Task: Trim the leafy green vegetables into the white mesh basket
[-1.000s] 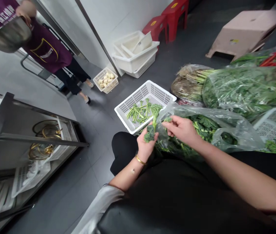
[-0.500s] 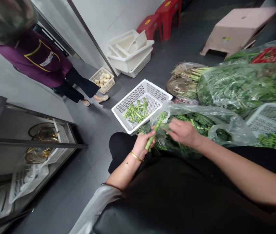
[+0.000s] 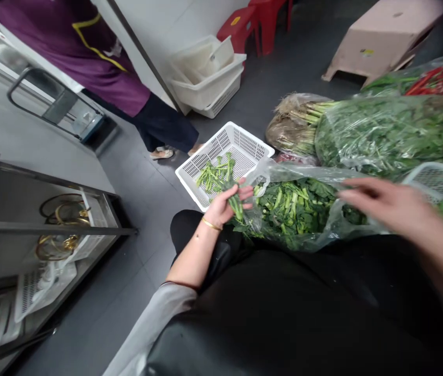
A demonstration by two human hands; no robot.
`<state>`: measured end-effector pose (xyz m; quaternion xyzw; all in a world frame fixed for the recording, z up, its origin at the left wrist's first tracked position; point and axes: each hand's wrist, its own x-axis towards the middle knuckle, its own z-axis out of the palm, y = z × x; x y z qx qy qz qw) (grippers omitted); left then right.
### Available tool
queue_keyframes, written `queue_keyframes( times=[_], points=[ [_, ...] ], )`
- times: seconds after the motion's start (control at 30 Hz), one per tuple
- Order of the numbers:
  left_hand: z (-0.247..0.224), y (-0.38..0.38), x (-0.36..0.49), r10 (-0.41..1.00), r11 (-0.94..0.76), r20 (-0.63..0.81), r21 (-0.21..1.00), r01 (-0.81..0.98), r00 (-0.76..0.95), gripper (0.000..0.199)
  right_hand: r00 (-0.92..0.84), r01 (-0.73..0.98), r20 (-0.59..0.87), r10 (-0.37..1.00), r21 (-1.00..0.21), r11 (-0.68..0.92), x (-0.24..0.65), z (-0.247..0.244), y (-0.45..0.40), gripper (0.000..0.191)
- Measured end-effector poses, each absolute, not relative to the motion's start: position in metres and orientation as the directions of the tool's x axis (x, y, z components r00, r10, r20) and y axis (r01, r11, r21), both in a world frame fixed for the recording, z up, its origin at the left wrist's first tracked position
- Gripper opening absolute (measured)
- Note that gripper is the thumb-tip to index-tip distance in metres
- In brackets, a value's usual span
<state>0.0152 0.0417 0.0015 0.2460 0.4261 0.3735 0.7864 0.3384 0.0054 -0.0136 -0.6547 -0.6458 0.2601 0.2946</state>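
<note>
My left hand point(image 3: 223, 204) is shut on a leafy green vegetable stalk point(image 3: 237, 205), just above the near corner of a white perforated plastic basket point(image 3: 244, 141). Trimmed green stems point(image 3: 214, 176) lie inside that basket. My right hand point(image 3: 381, 199) holds nothing, its fingers apart, and hangs over the far side of a clear plastic bag of leafy greens point(image 3: 294, 211) on my lap. Another white basket point(image 3: 442, 183) is close to my right fingertips.
A co-worker in a purple top point(image 3: 88, 47) stands at upper left. A metal shelf unit point(image 3: 49, 209) is at left. White tubs point(image 3: 205, 78), red stools point(image 3: 244, 26), and a pink stool point(image 3: 385, 47) stand beyond. A large bag of greens point(image 3: 393, 136) lies at right.
My right hand has moved right, away from the bag, and its fingers have let go. The co-worker has stepped closer, now hiding the small basket. The left hand's stalk now points up and away.
</note>
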Motion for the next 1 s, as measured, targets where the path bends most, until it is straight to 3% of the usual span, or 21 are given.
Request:
queue_keyframes(
  times=[0.07, 0.13, 0.23, 0.3, 0.4, 0.5, 0.6, 0.77, 0.83, 0.9, 0.97, 1.0],
  points=[
    [-0.002, 0.026, 0.036, 0.779, 0.623, -0.494, 0.680, -0.386, 0.386, 0.036, -0.309, 0.446, -0.111, 0.944, -0.894, 0.041, 0.265, -0.008, 0.010, 0.047],
    [-0.004, 0.016, 0.043, 0.786, 0.614, -0.501, 0.701, -0.363, 0.362, 0.038, -0.504, 0.297, -0.129, 0.854, -0.954, 0.031, 0.206, -0.009, 0.018, 0.040],
    [-0.006, 0.005, 0.032, 0.817, 0.569, -0.496, 0.773, -0.280, 0.293, 0.045, -0.441, 0.126, -0.199, 0.875, -0.979, -0.160, 0.163, -0.018, 0.031, 0.043],
    [-0.009, -0.001, 0.022, 0.843, 0.535, -0.495, 0.813, -0.231, 0.210, 0.045, -0.356, 0.113, -0.192, 0.915, -0.980, -0.162, 0.158, -0.023, 0.034, 0.040],
    [-0.015, -0.007, 0.018, 0.882, 0.446, -0.471, 0.843, -0.301, -0.013, 0.043, -0.286, 0.308, 0.023, 0.958, -0.945, 0.114, 0.158, -0.022, 0.018, 0.031],
    [-0.017, -0.011, 0.023, 0.884, 0.366, -0.447, 0.845, -0.389, -0.139, 0.043, -0.451, 0.356, 0.300, 0.841, -0.803, 0.478, 0.156, -0.015, -0.010, 0.020],
    [-0.012, -0.018, 0.023, 0.879, 0.400, -0.474, 0.796, -0.455, -0.058, 0.043, -0.608, 0.198, 0.451, 0.653, -0.711, 0.675, 0.158, -0.010, -0.016, 0.017],
    [-0.008, -0.022, 0.016, 0.792, 0.611, -0.503, 0.658, -0.440, 0.347, 0.038, -0.431, 0.262, 0.557, 0.710, -0.676, 0.689, 0.162, 0.000, 0.013, 0.018],
    [-0.010, -0.018, 0.013, 0.770, 0.637, -0.528, 0.602, -0.482, 0.358, 0.037, -0.468, 0.260, 0.599, 0.650, -0.609, 0.749, 0.157, 0.003, 0.007, 0.021],
    [-0.010, -0.012, 0.010, 0.780, 0.603, -0.557, 0.547, -0.581, 0.285, 0.037, -0.589, 0.140, 0.624, 0.513, -0.547, 0.826, 0.150, 0.002, -0.012, 0.023],
    [-0.009, -0.008, 0.006, 0.797, 0.552, -0.556, 0.510, -0.660, 0.236, 0.037, -0.692, 0.045, 0.559, 0.456, -0.598, 0.801, 0.148, -0.002, -0.029, 0.024],
    [-0.007, -0.008, 0.003, 0.805, 0.537, -0.541, 0.494, -0.684, 0.242, 0.038, -0.694, 0.070, 0.488, 0.529, -0.686, 0.724, 0.150, -0.004, -0.032, 0.025]
  ],
)
